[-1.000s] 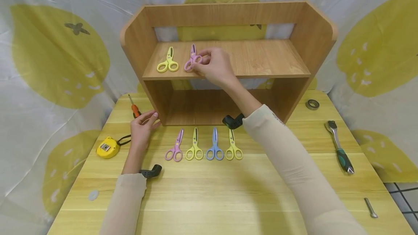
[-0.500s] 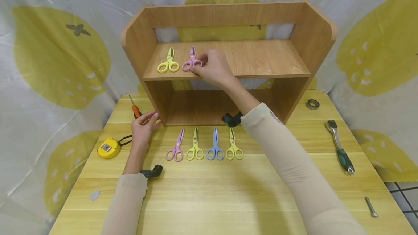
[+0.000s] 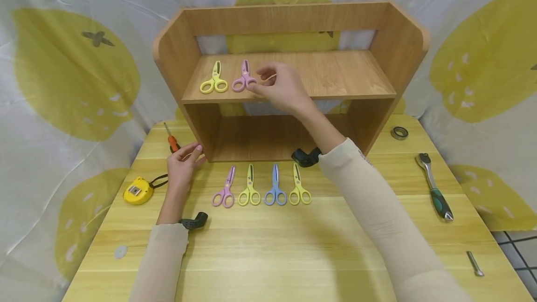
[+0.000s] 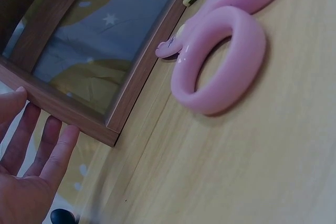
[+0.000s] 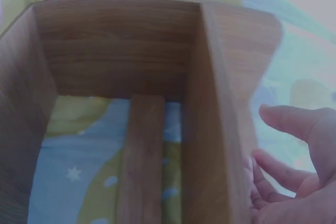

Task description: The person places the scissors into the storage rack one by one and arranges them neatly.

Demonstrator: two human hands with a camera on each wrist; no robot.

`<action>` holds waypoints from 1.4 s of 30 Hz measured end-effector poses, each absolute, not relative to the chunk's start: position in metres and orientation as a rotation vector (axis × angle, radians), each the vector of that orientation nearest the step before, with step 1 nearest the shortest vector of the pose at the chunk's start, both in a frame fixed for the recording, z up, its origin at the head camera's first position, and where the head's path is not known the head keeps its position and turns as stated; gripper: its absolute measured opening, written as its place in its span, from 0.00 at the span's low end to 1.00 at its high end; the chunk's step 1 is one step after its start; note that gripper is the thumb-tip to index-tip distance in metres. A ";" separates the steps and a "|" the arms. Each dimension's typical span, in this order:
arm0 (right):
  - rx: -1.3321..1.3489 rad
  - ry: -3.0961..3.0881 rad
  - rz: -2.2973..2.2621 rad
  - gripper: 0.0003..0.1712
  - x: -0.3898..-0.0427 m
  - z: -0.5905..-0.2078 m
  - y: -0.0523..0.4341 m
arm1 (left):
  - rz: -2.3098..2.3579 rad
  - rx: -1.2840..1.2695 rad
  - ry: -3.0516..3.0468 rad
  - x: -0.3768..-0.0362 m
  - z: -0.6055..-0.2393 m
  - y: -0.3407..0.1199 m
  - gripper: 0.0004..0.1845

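Note:
On the upper board of the wooden shelf (image 3: 335,76) lie yellow scissors (image 3: 216,76) and, to their right, pink scissors (image 3: 244,75). My right hand (image 3: 285,86) is beside the pink handles, thumb and fingers apart; in the right wrist view nothing is between them. At the shelf's lower left corner, my left hand (image 3: 181,168) touches the side panel with extended fingers (image 4: 59,156). A row of scissors lies on the table before the shelf: pink scissors (image 3: 228,185), yellow scissors (image 3: 250,183), blue scissors (image 3: 275,183) and another yellow pair (image 3: 297,183).
Left on the table (image 3: 268,250) are an orange-handled screwdriver (image 3: 172,141), a yellow tape measure (image 3: 138,191) and a grey washer (image 3: 120,251). On the right lie a bearing ring (image 3: 399,133), a ratchet wrench (image 3: 436,190) and a bolt (image 3: 474,263). A lemon-print cloth hangs behind.
My right hand lowered the pink scissors onto the upper board, let go of them and drew slightly right. My left hand stayed at the shelf's corner.

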State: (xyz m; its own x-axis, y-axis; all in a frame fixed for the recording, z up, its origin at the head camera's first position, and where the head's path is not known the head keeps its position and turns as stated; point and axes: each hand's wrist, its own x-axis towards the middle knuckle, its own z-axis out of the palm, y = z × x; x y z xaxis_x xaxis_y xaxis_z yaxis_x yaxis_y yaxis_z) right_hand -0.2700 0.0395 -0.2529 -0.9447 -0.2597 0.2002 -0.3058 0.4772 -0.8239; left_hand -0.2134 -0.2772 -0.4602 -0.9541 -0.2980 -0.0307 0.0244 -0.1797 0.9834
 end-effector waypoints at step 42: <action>0.463 -2.678 1.784 0.28 -0.138 -0.428 0.178 | -2.255 0.321 -1.863 -0.218 -0.466 -0.281 0.21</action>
State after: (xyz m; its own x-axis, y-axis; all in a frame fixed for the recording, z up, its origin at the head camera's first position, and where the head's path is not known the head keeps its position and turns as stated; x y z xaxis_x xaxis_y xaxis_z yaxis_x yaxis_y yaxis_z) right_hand -0.1380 0.1783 -0.4278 -0.9536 -0.2936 0.0663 -0.1743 0.3591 -0.9169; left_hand -0.2182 -0.2806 -0.4663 -0.9567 -0.2883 -0.0404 0.0147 -0.1863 0.9824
